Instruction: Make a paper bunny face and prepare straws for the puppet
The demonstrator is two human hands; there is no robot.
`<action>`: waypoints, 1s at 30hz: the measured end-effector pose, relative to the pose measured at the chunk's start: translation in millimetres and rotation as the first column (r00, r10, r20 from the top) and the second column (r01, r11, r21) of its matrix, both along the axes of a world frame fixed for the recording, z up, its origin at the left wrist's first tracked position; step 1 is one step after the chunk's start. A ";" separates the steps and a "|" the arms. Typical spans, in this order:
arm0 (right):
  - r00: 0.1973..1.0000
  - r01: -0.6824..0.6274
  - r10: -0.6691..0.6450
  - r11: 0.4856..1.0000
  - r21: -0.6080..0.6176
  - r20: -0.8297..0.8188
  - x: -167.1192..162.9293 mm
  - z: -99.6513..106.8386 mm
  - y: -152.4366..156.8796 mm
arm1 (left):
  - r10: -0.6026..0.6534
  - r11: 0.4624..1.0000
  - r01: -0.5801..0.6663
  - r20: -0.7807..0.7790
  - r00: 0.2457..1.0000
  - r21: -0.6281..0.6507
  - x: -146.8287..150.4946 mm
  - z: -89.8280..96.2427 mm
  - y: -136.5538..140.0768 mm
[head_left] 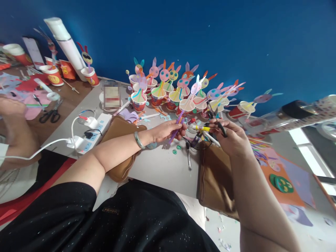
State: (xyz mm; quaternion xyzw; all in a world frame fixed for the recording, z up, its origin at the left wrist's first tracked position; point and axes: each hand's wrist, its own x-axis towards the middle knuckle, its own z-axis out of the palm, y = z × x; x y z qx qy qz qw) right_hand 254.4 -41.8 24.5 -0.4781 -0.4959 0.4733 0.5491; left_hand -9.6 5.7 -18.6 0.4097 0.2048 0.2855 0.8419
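Note:
My left hand (pixel 170 131), with a bangle on the wrist, is closed around thin purple strips (pixel 173 135) above the grey table. The strips point up toward a pale rabbit figure (pixel 195 87) with white ears; I cannot tell whether they are joined to it. My right hand (pixel 232 136) grips black-handled scissors (pixel 222 128), their blades pointing up and away among the cups. Just left of its fingers is a yellow tube (pixel 201 128). Between the hands, a black pen (pixel 188 155) and small green round pieces (pixel 176 150) lie on the table.
Paper cups (pixel 159 98) with colourful rabbit figures crowd the blue wall. Brown bags (pixel 216 178) flank the work spot. A white power strip (pixel 96 133) lies left, with another person's arm (pixel 13 129) beyond. Clear cylinders (pixel 283 120) and coloured paper (pixel 283 189) are at right.

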 end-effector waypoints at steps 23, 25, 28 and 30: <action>0.983 -0.183 0.183 0.983 -0.027 -0.034 -9.4 -36.4 21.8 | -0.061 0.996 0.059 -0.037 0.997 -0.069 -6.2 22.9 -8.0; 0.980 -0.198 0.197 0.979 -0.050 -0.024 -5.9 -38.8 21.3 | -0.068 0.994 0.062 -0.065 0.996 -0.086 -6.2 23.9 -8.1; 0.976 -0.216 0.217 0.974 -0.075 0.009 -4.3 -39.4 19.2 | -0.065 0.992 0.053 -0.110 0.992 -0.112 -6.2 24.9 -7.2; 0.972 -0.227 0.230 0.971 -0.075 0.041 -5.4 -37.8 17.5 | -0.051 0.992 0.036 -0.129 0.990 -0.121 -6.5 24.8 -5.7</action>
